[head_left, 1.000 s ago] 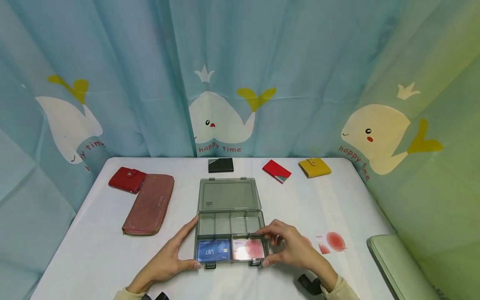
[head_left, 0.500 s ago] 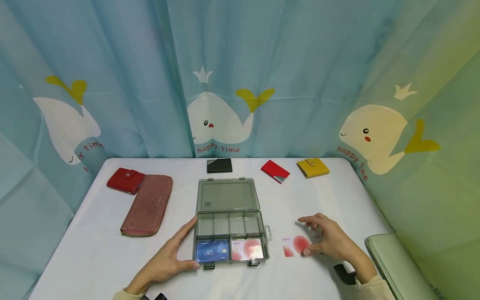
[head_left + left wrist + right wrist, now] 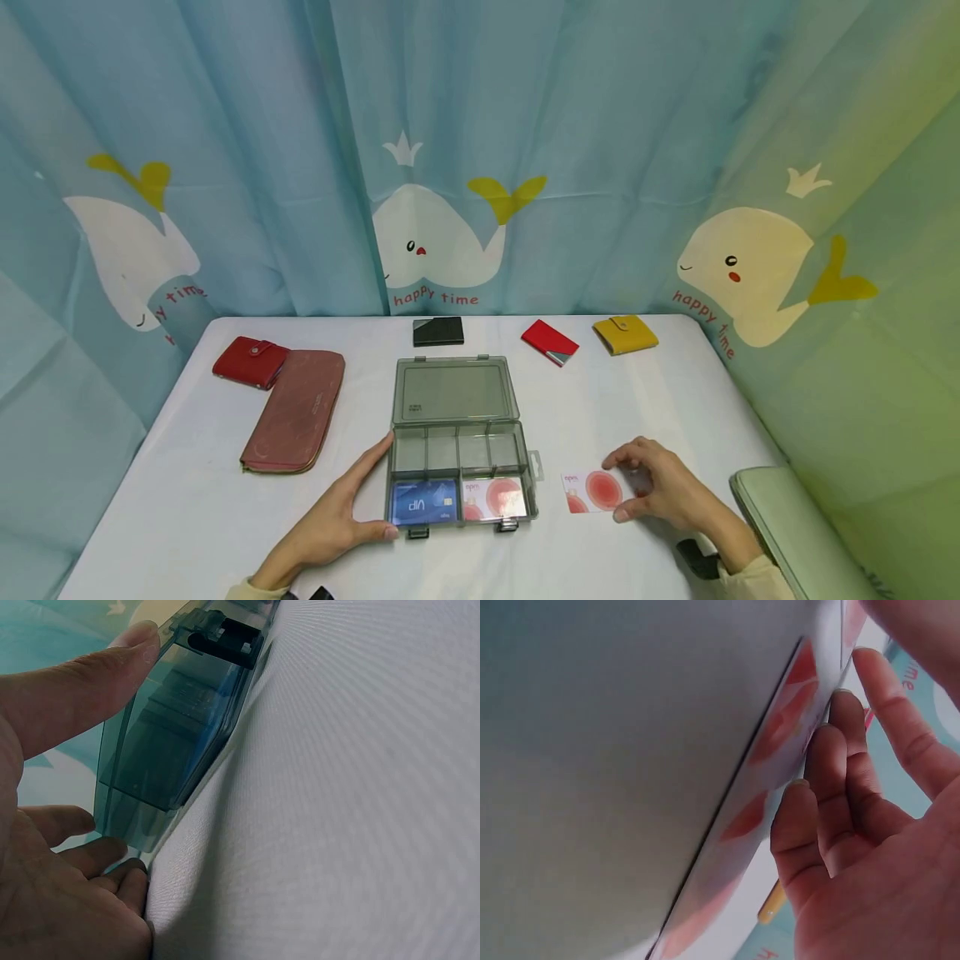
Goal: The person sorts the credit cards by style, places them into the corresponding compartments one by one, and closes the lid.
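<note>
A smoky clear plastic compartment box [image 3: 460, 475] lies with its lid [image 3: 455, 390] folded back. A blue VIP card [image 3: 425, 502] sits in its front left compartment, a pink-and-white card [image 3: 494, 498] in the front right one. My left hand [image 3: 330, 517] spans the box's left side, thumb at the front corner and fingertips along the side [image 3: 124, 817]. To the right, another pink-and-white card [image 3: 592, 492] lies on the table. My right hand [image 3: 663, 487] arches over its right end, thumb below and index finger above. Part of a further card is hidden beneath that hand.
A red snap wallet [image 3: 251, 362] overlaps a long dusty-red wallet [image 3: 296, 411] on the left. Along the back lie a black card holder [image 3: 438, 331], a red card holder [image 3: 551, 342] and a yellow wallet [image 3: 626, 334]. A pale green case [image 3: 806, 533] lies at the right edge.
My right hand has left the box's front right compartment and moved right to the loose cards, then slightly drawn in its fingers. My left hand has stayed at the box.
</note>
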### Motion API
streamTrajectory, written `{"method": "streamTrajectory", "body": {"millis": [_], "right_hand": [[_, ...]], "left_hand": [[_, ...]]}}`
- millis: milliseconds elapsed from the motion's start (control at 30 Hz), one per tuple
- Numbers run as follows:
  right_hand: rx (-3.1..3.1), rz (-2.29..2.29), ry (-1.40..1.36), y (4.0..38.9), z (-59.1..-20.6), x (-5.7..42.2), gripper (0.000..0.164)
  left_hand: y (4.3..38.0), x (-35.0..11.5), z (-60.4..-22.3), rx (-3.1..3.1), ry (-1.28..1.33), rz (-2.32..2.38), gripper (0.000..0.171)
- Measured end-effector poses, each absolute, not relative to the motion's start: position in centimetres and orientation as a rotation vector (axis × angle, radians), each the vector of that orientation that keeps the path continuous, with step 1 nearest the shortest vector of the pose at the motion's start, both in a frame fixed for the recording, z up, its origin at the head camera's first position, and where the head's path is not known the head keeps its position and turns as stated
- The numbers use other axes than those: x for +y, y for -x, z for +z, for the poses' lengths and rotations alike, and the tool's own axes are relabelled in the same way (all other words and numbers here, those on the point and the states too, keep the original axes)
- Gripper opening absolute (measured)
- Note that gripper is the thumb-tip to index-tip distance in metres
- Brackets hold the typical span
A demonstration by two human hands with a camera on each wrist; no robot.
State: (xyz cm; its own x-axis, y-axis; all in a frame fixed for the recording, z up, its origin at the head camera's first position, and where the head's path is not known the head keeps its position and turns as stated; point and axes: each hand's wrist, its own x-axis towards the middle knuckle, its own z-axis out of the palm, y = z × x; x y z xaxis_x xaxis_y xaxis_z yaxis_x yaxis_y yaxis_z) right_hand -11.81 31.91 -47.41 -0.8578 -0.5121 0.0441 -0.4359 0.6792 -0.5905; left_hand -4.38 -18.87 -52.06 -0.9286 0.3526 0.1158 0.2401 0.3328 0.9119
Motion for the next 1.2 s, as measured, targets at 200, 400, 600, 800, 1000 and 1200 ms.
{"method": "streamTrajectory", "body": {"millis": [200,400,600,800,1000,1200], "right_hand": [[2.716,-0.962,0.809,11.8,-47.4,31.1,0.055],[2.694,-0.995,0.714,11.4,-47.4,30.5,0.059],[2.641,-0.999,0.616,10.7,-47.4,29.7,0.052],[2.67,-0.937,0.613,10.0,-47.0,28.8,0.057],[2.694,-0.945,0.7,9.5,-46.8,28.2,0.064],[2.67,-0.988,0.658,9.3,-46.5,27.8,0.063]], "left_hand": [[4.4,-18.9,-52.1,2.467,-0.562,1.684,0.116],[4.4,-18.9,-52.2,2.432,-0.584,1.715,0.116],[4.4,-19.0,-52.2,2.458,-0.588,1.703,0.116],[4.4,-18.8,-52.1,2.457,-0.599,1.704,0.115],[4.4,-18.8,-51.9,2.456,-0.566,1.688,0.117],[4.4,-18.8,-51.8,2.464,-0.537,1.672,0.119]]}}
